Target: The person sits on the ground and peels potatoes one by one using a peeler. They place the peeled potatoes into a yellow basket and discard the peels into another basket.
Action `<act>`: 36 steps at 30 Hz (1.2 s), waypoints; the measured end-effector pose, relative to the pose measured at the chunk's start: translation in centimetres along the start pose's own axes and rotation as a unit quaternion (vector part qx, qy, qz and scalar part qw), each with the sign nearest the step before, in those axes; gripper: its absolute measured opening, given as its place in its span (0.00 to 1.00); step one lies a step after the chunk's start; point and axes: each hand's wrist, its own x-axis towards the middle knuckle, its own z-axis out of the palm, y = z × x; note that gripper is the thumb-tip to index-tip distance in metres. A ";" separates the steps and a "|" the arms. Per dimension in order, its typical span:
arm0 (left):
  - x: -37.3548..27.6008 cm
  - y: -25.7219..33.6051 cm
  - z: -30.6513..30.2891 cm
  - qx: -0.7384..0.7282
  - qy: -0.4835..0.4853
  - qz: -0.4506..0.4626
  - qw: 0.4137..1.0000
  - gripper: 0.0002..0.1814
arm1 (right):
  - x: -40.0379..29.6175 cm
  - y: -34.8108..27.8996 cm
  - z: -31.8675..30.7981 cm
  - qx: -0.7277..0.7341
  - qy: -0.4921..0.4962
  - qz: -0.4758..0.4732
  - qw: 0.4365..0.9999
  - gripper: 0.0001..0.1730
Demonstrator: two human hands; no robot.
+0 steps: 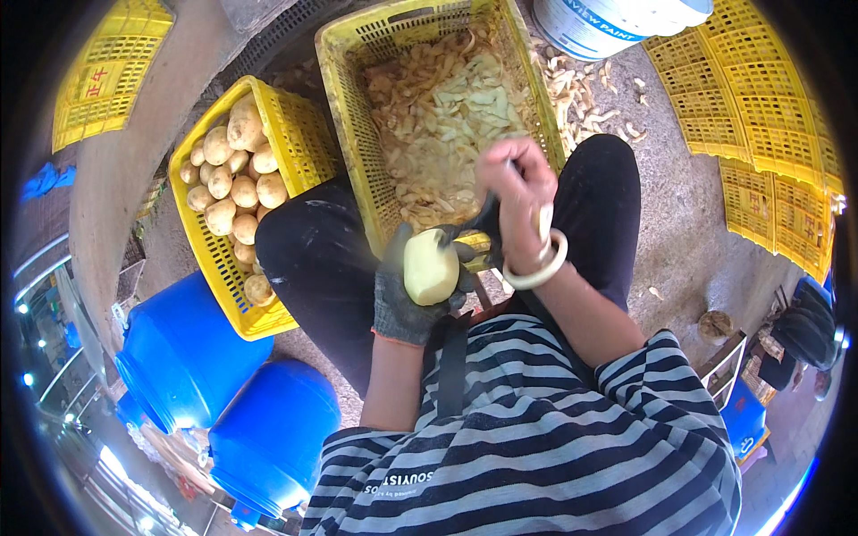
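My left hand, in a dark knitted glove, grips a peeled potato in front of my waist. Bare and slightly blurred, my right hand is raised to the right of the potato, with its fingers curled around a dark-handled tool, probably a peeler, that is mostly hidden. A pale bangle circles that wrist. Beyond both hands, between my knees, stands a yellow plastic crate holding many potato peelings. Unpeeled potatoes lie in a smaller yellow crate to the left.
Two blue plastic barrels are at the lower left. A white paint bucket stands beyond the large crate, with loose peelings on the concrete floor near it. Stacked yellow crates line the right side. Another person's dark clothing shows far right.
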 end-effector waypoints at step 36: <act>-0.3 0.4 -0.2 -0.391 -0.158 -0.082 0.903 0.29 | 5.2 4.2 -4.6 -0.170 0.119 -0.074 0.976 0.04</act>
